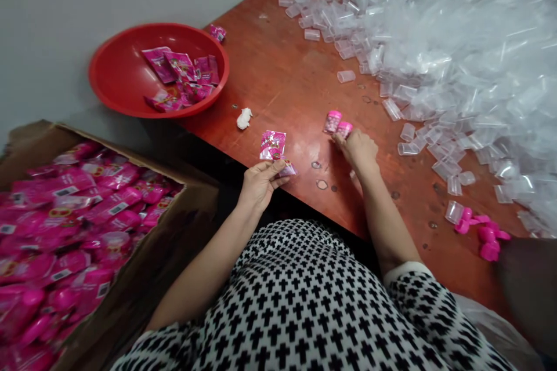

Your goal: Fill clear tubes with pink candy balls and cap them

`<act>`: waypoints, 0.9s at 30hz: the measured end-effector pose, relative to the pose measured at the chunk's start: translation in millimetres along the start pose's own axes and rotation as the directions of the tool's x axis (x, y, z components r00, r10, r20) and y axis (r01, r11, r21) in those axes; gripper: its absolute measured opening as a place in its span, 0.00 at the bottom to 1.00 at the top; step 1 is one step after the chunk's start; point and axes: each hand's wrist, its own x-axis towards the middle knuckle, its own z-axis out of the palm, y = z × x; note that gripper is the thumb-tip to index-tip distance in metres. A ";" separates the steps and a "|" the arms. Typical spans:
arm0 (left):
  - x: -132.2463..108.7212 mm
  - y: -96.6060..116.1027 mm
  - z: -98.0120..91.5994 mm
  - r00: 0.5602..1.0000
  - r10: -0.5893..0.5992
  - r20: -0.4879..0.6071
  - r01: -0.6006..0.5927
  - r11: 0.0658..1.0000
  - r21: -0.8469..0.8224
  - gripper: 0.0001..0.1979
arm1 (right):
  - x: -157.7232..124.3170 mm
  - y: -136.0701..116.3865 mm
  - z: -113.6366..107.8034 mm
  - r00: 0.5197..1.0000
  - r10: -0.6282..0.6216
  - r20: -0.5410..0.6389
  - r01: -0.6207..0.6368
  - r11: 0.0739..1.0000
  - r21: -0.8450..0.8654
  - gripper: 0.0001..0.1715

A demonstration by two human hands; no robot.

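Note:
My left hand [261, 182] is closed at the table's near edge, thumb and fingers pinching a small pink printed sachet [287, 168]. Just beyond it lies a second pink sachet [273, 144], flat on the wood. My right hand [359, 151] reaches down with its fingers closed around a small clear tub with a pink lid [344, 127]. Touching or very near that tub is another pink-lidded tub [333, 120], with small pale pieces visible inside. To the left of the sachets sits a crumpled white lump [244, 118].
A red bowl [117, 90] with several pink sachets overhangs the table's left edge. Below it stands a cardboard box [187, 197] full of pink packets. Clear plastic cups [435, 64] are heaped along the right, with pink plastic pieces [489, 240] nearer me on the wooden table [278, 69].

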 end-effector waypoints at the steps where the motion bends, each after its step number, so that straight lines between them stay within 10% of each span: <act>1: -0.5 1.5 0.1 1.000 -0.009 -0.018 0.008 0.999 -0.047 0.10 | 5.4 -2.0 -0.3 1.000 -0.025 0.012 0.025 1.000 0.010 0.34; 6: -2.4 6.0 -2.6 0.995 -0.054 -0.079 0.035 0.974 -0.223 0.03 | -0.2 -2.4 -0.8 0.983 -0.180 -0.024 0.178 0.922 0.344 0.20; 12: 1.6 2.9 0.1 0.994 -0.058 -0.096 0.020 0.936 -0.351 0.07 | -93.9 -11.9 14.2 0.902 -0.422 0.087 0.025 0.253 0.967 0.18; 17: 2.4 -0.7 4.9 0.996 -0.065 -0.060 0.036 0.916 -0.398 0.08 | -137.5 -28.0 29.9 0.887 -0.444 0.124 -0.008 0.254 0.967 0.17; 27: -7.4 -2.5 16.4 0.999 0.022 0.037 -0.011 0.958 -0.287 0.15 | -133.4 -35.9 37.1 0.896 -0.430 0.114 -0.040 0.176 0.984 0.18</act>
